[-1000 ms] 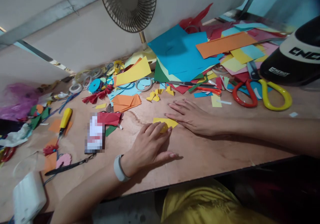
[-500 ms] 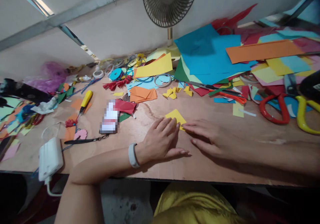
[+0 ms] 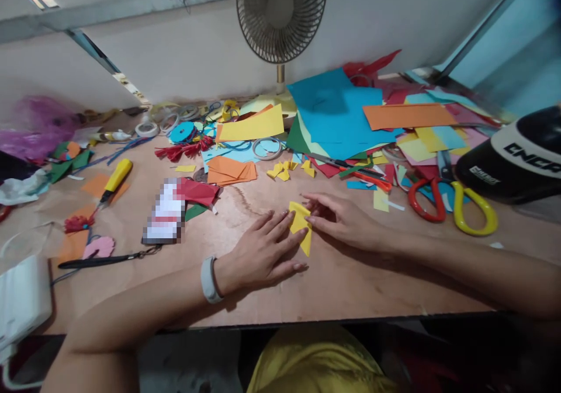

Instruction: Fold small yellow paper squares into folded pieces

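A small folded piece of yellow paper (image 3: 298, 220) lies on the wooden table in front of me, its lower tip pointing toward me. My left hand (image 3: 258, 254), with a grey band on the wrist, rests flat with fingers spread, and its fingertips press on the paper's left side. From the other side, my right hand (image 3: 344, 219) has its thumb and curled fingers at the paper's right edge, pinching it. Just beyond the hands sit several small folded yellow paper pieces (image 3: 284, 170).
Scissors with red and yellow handles (image 3: 475, 211) and a black bottle (image 3: 511, 159) stand at the right. Coloured sheets (image 3: 335, 110) and a fan (image 3: 281, 16) are at the back. Leftward lie a phone (image 3: 164, 212), a yellow-handled tool (image 3: 117, 180) and a white power bank (image 3: 24, 299).
The yellow paper has turned from a diamond to a narrower, folded shape. My right hand has come onto its right edge with fingers more curled. The view has shifted right.
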`<state>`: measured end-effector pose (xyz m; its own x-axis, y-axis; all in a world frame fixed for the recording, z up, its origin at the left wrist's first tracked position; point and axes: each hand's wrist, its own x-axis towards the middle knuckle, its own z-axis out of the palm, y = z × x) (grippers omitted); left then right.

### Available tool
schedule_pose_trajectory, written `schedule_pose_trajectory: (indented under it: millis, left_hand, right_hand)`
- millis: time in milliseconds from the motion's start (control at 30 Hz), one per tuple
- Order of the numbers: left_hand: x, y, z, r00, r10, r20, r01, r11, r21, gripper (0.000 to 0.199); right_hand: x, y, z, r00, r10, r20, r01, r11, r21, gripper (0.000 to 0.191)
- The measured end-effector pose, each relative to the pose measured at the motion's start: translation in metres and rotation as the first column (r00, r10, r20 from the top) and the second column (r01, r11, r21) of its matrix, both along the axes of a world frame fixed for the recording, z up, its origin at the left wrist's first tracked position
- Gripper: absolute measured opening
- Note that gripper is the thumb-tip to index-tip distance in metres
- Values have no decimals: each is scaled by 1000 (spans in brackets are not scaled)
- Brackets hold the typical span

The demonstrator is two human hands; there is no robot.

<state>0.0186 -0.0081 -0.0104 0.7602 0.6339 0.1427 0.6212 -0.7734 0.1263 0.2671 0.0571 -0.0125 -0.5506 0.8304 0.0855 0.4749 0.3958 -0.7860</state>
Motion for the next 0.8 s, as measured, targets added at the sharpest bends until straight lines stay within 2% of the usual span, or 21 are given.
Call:
schedule_pose_trajectory:
  millis: [67,200,267,400,533,667,800]
  left_hand:
    - [0,0,1,1000,-9,20,8,1000,14,64]
    - [2,-1,6,996,-51,78,49,998,29,49]
    - [3,-1,9,991,-75,109,71,996,45,40]
    - [2,0,7,983,-78,165,62,993,95,43]
    - [-1,6,1,995,-43,95,25,982,185,24]
    - [-4,10,0,998,-47,47,35,973,228,26]
    - [-6,10,2,998,-51,36,44,983,178,24]
  right_hand:
    - [-1,-4,2,1000,5,-31,-6,1000,-30,52]
    - [-1,-5,5,998,54,-14,-52,996,77,30]
    - [0,-4,6,997,76,-9,-75,992,104,26]
    - [1,-11,8,997,67,34,-71,989,131,26]
    - [2,-24,10,983,113,142,-143,964,223,30]
    - [3,-26,9,974,156,166,-203,925,323,26]
    - [5,-14,4,979,136,149,-189,877,441,22]
